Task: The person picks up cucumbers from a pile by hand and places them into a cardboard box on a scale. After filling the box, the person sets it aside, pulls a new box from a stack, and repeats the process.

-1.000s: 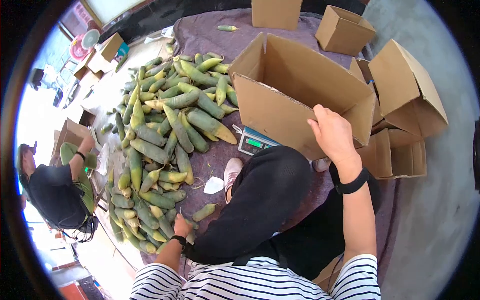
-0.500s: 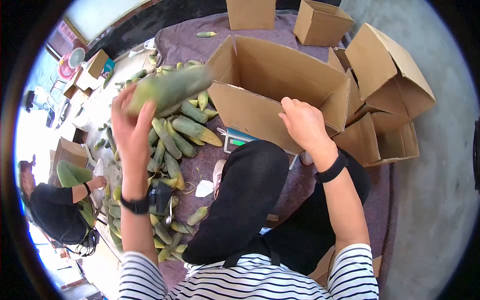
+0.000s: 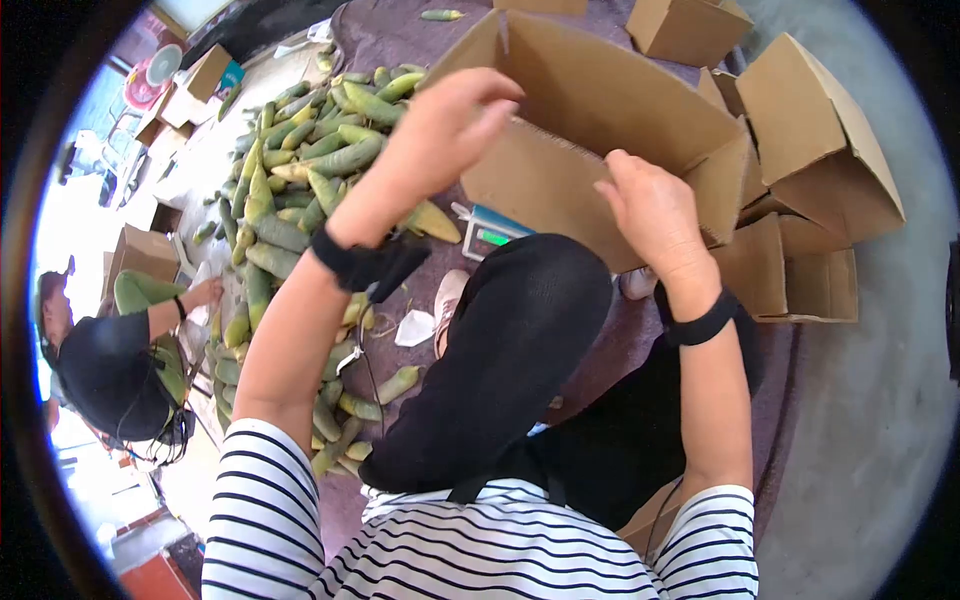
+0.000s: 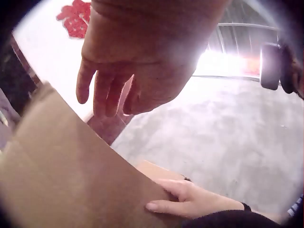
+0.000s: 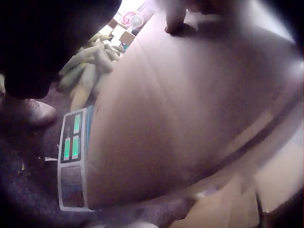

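Observation:
My left hand point(image 3: 450, 130) is over the left part of the near rim of a large cardboard box point(image 3: 545, 185). Its fingers are loosely bent, with nothing between them in the left wrist view. With my right hand point(image 3: 655, 205) I grip the box's near rim, thumb on the outer wall and fingers over the edge. The box sits on a scale point(image 5: 71, 161) with lit green displays. Left of the box lies a big pile of green radishes point(image 3: 275, 232), partly hidden behind my left forearm. The box's bottom is out of sight.
Several other cardboard boxes point(image 3: 790, 110) stand behind and to the right of the large one. My bent knee point(image 3: 545, 300) is close to the scale. Another person point(image 3: 110, 370) sits at the far left. A purple cloth point(image 3: 390, 40) covers the floor.
My left hand rose from the pile with a green radish, carried it toward the box, and now is at the rim without it. The right hand has kept hold of the rim.

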A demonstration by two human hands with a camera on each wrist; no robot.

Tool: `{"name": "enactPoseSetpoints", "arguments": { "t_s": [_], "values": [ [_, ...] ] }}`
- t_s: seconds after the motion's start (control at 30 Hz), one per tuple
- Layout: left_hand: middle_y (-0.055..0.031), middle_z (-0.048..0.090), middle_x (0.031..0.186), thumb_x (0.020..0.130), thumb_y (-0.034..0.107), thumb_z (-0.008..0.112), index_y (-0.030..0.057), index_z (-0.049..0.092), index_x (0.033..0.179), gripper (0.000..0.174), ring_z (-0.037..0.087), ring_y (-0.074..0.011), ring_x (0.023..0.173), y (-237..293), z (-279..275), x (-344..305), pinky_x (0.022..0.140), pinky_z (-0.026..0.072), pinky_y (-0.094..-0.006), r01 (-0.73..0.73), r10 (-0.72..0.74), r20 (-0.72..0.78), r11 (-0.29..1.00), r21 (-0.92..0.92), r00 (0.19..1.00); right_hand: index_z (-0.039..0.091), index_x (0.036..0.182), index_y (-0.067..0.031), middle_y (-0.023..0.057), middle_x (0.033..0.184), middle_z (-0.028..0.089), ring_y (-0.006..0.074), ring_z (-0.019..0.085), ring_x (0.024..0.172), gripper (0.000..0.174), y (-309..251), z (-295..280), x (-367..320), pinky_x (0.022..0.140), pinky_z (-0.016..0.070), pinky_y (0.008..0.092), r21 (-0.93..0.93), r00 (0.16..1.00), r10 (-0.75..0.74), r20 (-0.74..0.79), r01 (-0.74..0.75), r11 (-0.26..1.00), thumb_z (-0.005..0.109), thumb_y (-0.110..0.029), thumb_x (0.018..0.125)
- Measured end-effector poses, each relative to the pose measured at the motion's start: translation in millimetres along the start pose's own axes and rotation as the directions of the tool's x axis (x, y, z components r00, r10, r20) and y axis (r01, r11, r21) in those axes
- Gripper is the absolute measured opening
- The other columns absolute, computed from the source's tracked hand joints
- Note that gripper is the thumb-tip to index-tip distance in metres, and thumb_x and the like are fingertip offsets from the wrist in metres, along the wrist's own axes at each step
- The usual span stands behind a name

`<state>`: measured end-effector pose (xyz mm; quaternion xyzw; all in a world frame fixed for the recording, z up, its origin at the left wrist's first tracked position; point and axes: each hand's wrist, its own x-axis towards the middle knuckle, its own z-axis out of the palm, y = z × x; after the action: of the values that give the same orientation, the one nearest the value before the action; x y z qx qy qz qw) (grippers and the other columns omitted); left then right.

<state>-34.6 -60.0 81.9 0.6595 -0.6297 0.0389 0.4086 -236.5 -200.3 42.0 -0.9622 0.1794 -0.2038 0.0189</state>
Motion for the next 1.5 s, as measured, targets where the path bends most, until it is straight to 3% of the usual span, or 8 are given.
{"name": "enactPoseSetpoints", "arguments": {
  "t_s": [0.23,0.4,0.7,0.87,0.93,1.3,1.4,1.5],
  "values": [
    [-0.0203,0.06,0.09,0.085,0.015,0.057,0.0003,0.057,0.1,0.022,0.058,-0.0375,0.085,-99.5,-43.7,-285.8,0.076,0.0478,-0.0417,0.5,-0.551,-0.003,0.755,0.423,0.834,0.047,0.085,-0.0043,0.015,0.079,0.062,0.0346,0.062,0.078,0.022,-1.8,-3.8,1.7,0.066,0.0499,0.0434,-0.005,0.997,0.057,0.054,-0.056,0.998,0.06,-0.022,0.085],
    [-0.0152,0.053,0.107,0.075,0.021,0.066,0.0057,0.053,0.103,0.034,0.054,-0.0339,0.101,-22.7,-35.5,-457.0,0.079,0.0484,-0.0462,0.393,-0.931,0.317,0.363,0.844,0.18,0.048,0.087,-0.0046,0.0154,0.081,0.062,0.0353,0.062,0.078,0.022,-3.7,-3.1,1.7,0.066,0.0491,0.0444,-0.004,0.998,0.043,0.042,-0.043,0.999,0.06,-0.023,0.085],
    [-0.0201,0.048,0.122,0.071,0.008,0.064,-0.0004,0.048,0.116,0.048,0.047,-0.0365,0.112,-76.7,-97.5,-435.7,0.093,0.0403,-0.042,0.597,-0.74,-0.235,0.268,0.756,0.63,0.047,0.088,-0.0033,0.0171,0.082,0.06,0.0377,0.058,0.079,0.023,-9.9,-5.7,5.1,0.064,0.0459,0.0446,-0.024,0.995,0.067,0.077,-0.065,0.998,0.06,-0.023,0.086],
    [-0.0186,0.048,0.129,0.075,0.013,0.065,0.0033,0.041,0.129,0.06,0.045,-0.0353,0.119,-158.7,-126.3,-450.4,0.095,0.0412,-0.0439,0.65,-0.869,-0.228,0.133,0.748,0.44,0.048,0.089,-0.004,0.0164,0.081,0.06,0.0363,0.06,0.079,0.023,-6.1,-2.0,3.2,0.064,0.0472,0.0438,-0.039,0.999,0.051,0.015,-0.05,0.998,0.06,-0.023,0.086],
    [-0.0197,0.049,0.127,0.072,0.021,0.069,0.0036,0.042,0.124,0.061,0.049,-0.0371,0.115,-178.1,-129.5,-454.4,0.092,0.0446,-0.0457,0.792,-0.98,-0.131,0.038,0.609,0.148,0.049,0.089,-0.0051,0.0159,0.081,0.061,0.0352,0.061,0.078,0.023,-3.9,-0.3,3.2,0.064,0.0483,0.0433,-0.039,1.0,0.027,-0.002,-0.027,0.999,0.061,-0.024,0.085],
    [-0.0159,0.05,0.111,0.068,0.022,0.076,0.0055,0.054,0.105,0.046,0.056,-0.0367,0.1,-164.4,-108.5,-444.6,0.079,0.0509,-0.0451,0.395,-0.934,-0.181,-0.047,0.917,0.308,0.048,0.084,-0.0059,0.0122,0.078,0.061,0.0299,0.062,0.077,0.022,-4.7,-3.2,4.6,0.065,0.0503,0.0403,-0.05,0.996,0.084,0.013,-0.083,0.995,0.064,-0.022,0.082],
    [-0.0242,0.062,0.099,0.068,0.028,0.073,-0.0052,0.05,0.111,0.06,0.061,-0.0386,0.092,-159.0,-104.5,-455.5,0.08,0.0494,-0.0447,0.716,-0.986,-0.078,0.053,0.697,0.149,0.049,0.085,-0.0054,0.0125,0.079,0.061,0.0305,0.062,0.078,0.022,-6.2,-4.1,5.2,0.067,0.0502,0.0412,-0.025,0.995,0.099,0.026,-0.098,0.995,0.064,-0.021,0.082],
    [-0.0246,0.064,0.09,0.068,0.03,0.074,-0.0059,0.055,0.103,0.053,0.062,-0.0391,0.087,-147.6,-82.9,-466.7,0.076,0.0492,-0.0431,0.837,-0.968,-0.035,0.196,0.511,0.248,0.05,0.084,-0.0052,0.0128,0.079,0.062,0.0309,0.062,0.079,0.021,-5.7,-4.9,4.6,0.068,0.0502,0.0416,-0.013,0.996,0.091,0.017,-0.09,0.996,0.064,-0.021,0.082]
  ]
}}
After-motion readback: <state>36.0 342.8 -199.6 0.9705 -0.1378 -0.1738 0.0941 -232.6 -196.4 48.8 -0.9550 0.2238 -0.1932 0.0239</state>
